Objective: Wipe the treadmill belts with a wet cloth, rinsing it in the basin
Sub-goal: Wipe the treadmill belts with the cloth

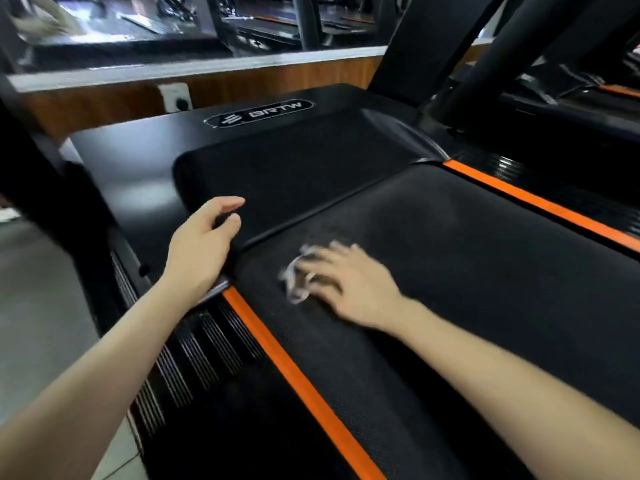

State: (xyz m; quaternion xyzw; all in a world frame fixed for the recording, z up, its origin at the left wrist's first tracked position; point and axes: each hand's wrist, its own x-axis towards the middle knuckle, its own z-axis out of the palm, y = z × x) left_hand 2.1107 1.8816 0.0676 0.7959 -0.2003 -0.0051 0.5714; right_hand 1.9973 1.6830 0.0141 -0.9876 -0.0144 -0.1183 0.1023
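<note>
gym treadmill belt (pixel 467 265) is running up to the motor cover (pixel 145 161), with an orange strip (pixel 294 368) edging it. pale cloth (pixel 294 271) is lying on the belt near the cover, under the right hand (pixel 349 285), whose flat, spread fingers are pressing it. left hand (pixel 201 244) is hanging loosely curled over the cover's near corner, holding nothing; whether it is touching the cover is unclear.

The left forearm (pixel 104 358) and the right forearm (pixel 502 368) are both bare, uncovered from the wrist to where the picture's lower edge cuts them off. The left hand (pixel 202 244) is bare too, its visible nails short and plain. The right hand (pixel 346 285) is blurred; a pale glint at one finger's base may be a ring, but that cannot be told.
</note>
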